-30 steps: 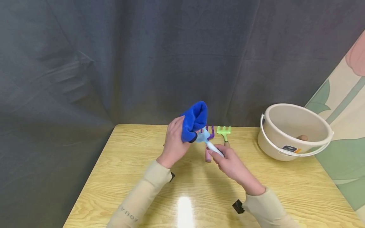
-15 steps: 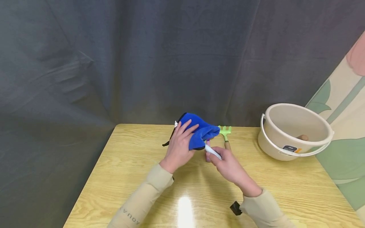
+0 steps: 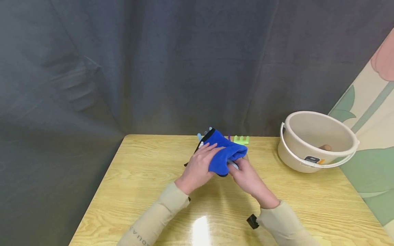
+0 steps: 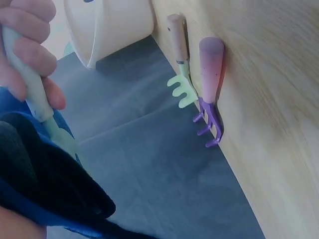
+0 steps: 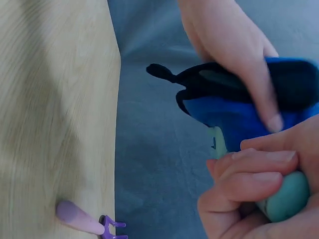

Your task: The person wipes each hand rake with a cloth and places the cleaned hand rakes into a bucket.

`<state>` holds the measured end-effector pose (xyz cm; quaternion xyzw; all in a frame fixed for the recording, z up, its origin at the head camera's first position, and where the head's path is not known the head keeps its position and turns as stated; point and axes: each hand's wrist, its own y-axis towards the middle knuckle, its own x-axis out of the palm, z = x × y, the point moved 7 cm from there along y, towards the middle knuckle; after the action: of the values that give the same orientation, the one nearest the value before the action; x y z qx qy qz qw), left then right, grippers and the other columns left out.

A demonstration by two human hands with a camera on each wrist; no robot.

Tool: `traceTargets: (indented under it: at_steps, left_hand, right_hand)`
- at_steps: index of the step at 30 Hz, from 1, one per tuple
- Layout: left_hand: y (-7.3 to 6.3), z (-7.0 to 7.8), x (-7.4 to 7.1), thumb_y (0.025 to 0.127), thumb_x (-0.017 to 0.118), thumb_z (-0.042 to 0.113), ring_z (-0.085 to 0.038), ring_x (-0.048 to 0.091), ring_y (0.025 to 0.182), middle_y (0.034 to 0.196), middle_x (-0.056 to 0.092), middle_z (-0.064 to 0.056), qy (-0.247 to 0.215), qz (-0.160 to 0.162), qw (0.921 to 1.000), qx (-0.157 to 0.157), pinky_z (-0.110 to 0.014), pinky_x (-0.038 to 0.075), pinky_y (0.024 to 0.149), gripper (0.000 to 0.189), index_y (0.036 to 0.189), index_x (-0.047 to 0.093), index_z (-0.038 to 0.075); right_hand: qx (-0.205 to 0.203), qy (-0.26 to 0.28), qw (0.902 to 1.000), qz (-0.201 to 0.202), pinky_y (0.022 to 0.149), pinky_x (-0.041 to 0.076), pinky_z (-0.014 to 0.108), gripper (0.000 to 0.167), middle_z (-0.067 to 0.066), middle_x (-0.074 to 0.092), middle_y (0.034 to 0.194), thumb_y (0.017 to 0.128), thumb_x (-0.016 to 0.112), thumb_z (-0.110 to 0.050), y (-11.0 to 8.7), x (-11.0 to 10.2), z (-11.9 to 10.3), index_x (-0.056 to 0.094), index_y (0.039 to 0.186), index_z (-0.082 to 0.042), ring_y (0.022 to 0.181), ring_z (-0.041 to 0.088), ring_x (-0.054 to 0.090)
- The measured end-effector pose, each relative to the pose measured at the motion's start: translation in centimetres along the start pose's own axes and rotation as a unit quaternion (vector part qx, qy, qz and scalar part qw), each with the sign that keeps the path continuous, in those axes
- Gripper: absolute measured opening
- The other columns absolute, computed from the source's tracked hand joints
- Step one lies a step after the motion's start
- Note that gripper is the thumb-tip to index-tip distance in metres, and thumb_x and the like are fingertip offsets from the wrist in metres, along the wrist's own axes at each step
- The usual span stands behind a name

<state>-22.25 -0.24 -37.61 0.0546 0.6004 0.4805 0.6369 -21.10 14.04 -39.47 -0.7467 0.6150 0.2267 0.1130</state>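
Note:
My right hand (image 3: 247,176) grips the pale handle (image 4: 27,74) of a small light blue hand rake, its fingers curled round it in the right wrist view. A blue cloth (image 3: 226,150) with black edging is folded over the rake's neck and head; the light blue tines (image 3: 199,137) poke out past its far edge. My left hand (image 3: 198,167) holds the cloth around the rake, thumb pressed along it in the right wrist view. Beyond the hands lie a purple hand rake (image 4: 212,74) with a pink handle and a green hand rake (image 4: 184,92), side by side on the table.
A cream bucket (image 3: 290,159) with a white handle stands at the table's right; a brown rounded end (image 3: 325,147) shows inside. The wooden table (image 3: 129,171) ends at a dark curtain (image 3: 191,68) behind. A floral panel (image 3: 375,143) is at the right.
The cloth has come over the rake's head, first at its edge, now wrapped round it with tines sticking out beyond. Left hand and cloth moved right and nearer; the right hand shifted slightly forward.

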Motion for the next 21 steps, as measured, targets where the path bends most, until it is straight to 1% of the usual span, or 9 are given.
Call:
traceTargets:
  at_steps: [3, 4, 6, 9, 10, 12, 15, 17, 21]
  left_hand:
    - [-0.1, 0.2, 0.1, 0.087, 0.082, 0.013, -0.03, 0.052, 0.133, 0.138, 0.062, -0.012, -0.012, 0.004, 0.9996, 0.025, -0.041, 0.03, 0.117, 0.062, 0.143, 0.056, 0.011]
    - [-0.1, 0.0, 0.2, 0.086, 0.083, 0.012, -0.03, 0.052, 0.134, 0.139, 0.061, -0.011, -0.013, 0.003, 0.9995, 0.027, -0.042, 0.03, 0.117, 0.062, 0.143, 0.056, 0.012]
    - [-0.1, -0.4, 0.2, 0.086, 0.082, 0.009, -0.03, 0.051, 0.135, 0.139, 0.061, -0.011, -0.007, 0.0, 0.9996, 0.029, -0.042, 0.029, 0.118, 0.058, 0.139, 0.059, 0.011]
    - [0.0, -1.3, 0.1, 0.086, 0.081, 0.002, -0.028, 0.05, 0.136, 0.14, 0.06, -0.011, 0.02, -0.014, 0.9995, 0.018, -0.04, 0.028, 0.118, 0.055, 0.137, 0.06, 0.009]
    - [0.0, -1.6, 0.1, 0.085, 0.08, -0.001, -0.028, 0.049, 0.136, 0.14, 0.06, -0.012, 0.034, -0.019, 0.9991, 0.014, -0.039, 0.028, 0.118, 0.056, 0.136, 0.059, 0.008]
    - [-0.1, -2.2, -0.1, 0.083, 0.08, -0.005, -0.027, 0.049, 0.137, 0.141, 0.059, -0.012, 0.061, -0.028, 0.9977, 0.008, -0.037, 0.028, 0.118, 0.058, 0.136, 0.059, 0.007]
    - [-0.3, -2.8, -0.3, 0.079, 0.082, -0.009, -0.027, 0.047, 0.138, 0.142, 0.058, -0.013, 0.092, -0.037, 0.995, 0.012, -0.037, 0.026, 0.119, 0.063, 0.136, 0.059, 0.006]
    - [-0.4, -3.0, -0.5, 0.078, 0.083, -0.009, -0.026, 0.045, 0.14, 0.143, 0.057, -0.013, 0.109, -0.037, 0.9933, 0.015, -0.036, 0.026, 0.119, 0.064, 0.136, 0.059, 0.005]
    - [-0.4, -3.3, -0.9, 0.078, 0.083, -0.011, -0.025, 0.043, 0.141, 0.145, 0.056, -0.013, 0.12, -0.022, 0.9923, 0.02, -0.036, 0.025, 0.119, 0.065, 0.136, 0.059, 0.005]
  right_hand:
    - [-0.019, -0.02, 0.9995, 0.017, 0.053, 0.04, 0.031, 0.016, -0.002, 0.044, 0.065, 0.102, 0.052, -0.008, 0.0, 0.0, -0.2, 0.063, 0.092, -0.003, 0.053, 0.011, 0.041]
    - [-0.023, -0.032, 0.999, 0.022, 0.054, 0.041, 0.031, 0.017, -0.001, 0.045, 0.065, 0.102, 0.053, -0.007, 0.0, 0.0, -0.3, 0.063, 0.089, -0.004, 0.054, 0.012, 0.042]
    - [-0.027, -0.048, 0.9982, 0.024, 0.058, 0.042, 0.032, 0.017, -0.001, 0.048, 0.068, 0.102, 0.054, -0.008, -0.1, 0.1, -0.5, 0.064, 0.09, -0.004, 0.058, 0.013, 0.045]
    - [-0.021, -0.054, 0.9982, 0.013, 0.061, 0.045, 0.033, 0.018, 0.001, 0.059, 0.076, 0.104, 0.055, -0.012, -0.3, 0.4, -0.6, 0.068, 0.095, -0.003, 0.064, 0.015, 0.051]
    - [-0.017, -0.053, 0.9984, 0.007, 0.063, 0.046, 0.033, 0.018, 0.003, 0.062, 0.08, 0.104, 0.055, -0.013, -0.4, 0.5, -0.6, 0.069, 0.099, -0.002, 0.067, 0.016, 0.053]
    - [-0.01, -0.049, 0.9987, -0.005, 0.066, 0.049, 0.034, 0.022, 0.004, 0.068, 0.089, 0.105, 0.056, -0.015, -0.5, 0.8, -0.4, 0.07, 0.111, 0.001, 0.072, 0.016, 0.057]
    - [-0.004, -0.053, 0.9985, -0.012, 0.07, 0.051, 0.034, 0.029, 0.007, 0.07, 0.097, 0.105, 0.056, -0.015, -0.7, 1.1, -0.2, 0.066, 0.124, 0.005, 0.078, 0.016, 0.061]
    - [-0.001, -0.054, 0.9984, -0.015, 0.068, 0.051, 0.034, 0.033, 0.008, 0.07, 0.098, 0.105, 0.057, -0.015, -0.7, 1.3, -0.1, 0.062, 0.129, 0.008, 0.075, 0.017, 0.06]
    - [0.001, -0.057, 0.9983, -0.016, 0.062, 0.048, 0.033, 0.035, 0.008, 0.069, 0.096, 0.106, 0.057, -0.015, -0.7, 1.3, -0.2, 0.06, 0.131, 0.009, 0.069, 0.017, 0.056]
